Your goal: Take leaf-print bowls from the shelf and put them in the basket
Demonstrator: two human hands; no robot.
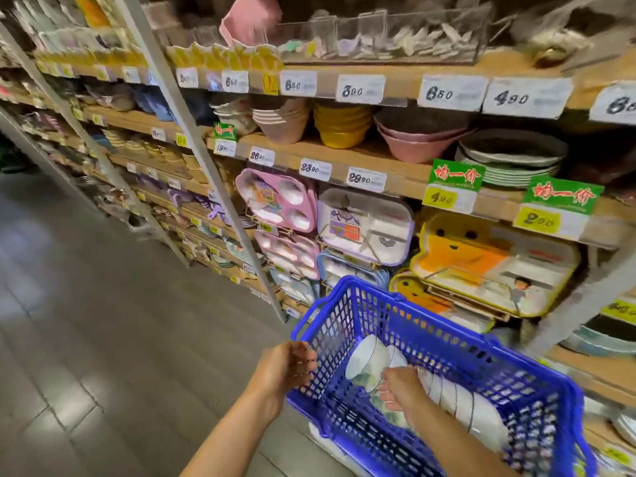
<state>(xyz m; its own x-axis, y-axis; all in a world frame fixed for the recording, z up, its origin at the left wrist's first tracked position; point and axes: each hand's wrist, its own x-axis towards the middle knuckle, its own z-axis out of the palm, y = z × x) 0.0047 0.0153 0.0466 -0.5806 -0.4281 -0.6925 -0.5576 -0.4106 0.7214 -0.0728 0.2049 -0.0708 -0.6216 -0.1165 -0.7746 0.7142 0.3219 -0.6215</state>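
A blue plastic basket [444, 325] hangs tilted in front of the shelves at the lower right. My left hand [287, 368] grips its near-left rim. Inside lie several white bowls with green leaf print: one bowl [364, 361] on its side near the basket's left wall, and a row of stacked bowls [461, 399] along the bottom. My right hand [401, 390] is down inside the basket, its fingers curled on the foot of the side-lying bowl. The fingertips are partly hidden.
Wooden shelves [395, 180] with price tags run along the right, holding pink and yellow bowls [340, 127], stacked plates [512, 163] and divided children's trays [364, 225]. Grey slanted uprights [206, 160] cross in front. A grey tiled aisle floor [103, 321] lies to the left.
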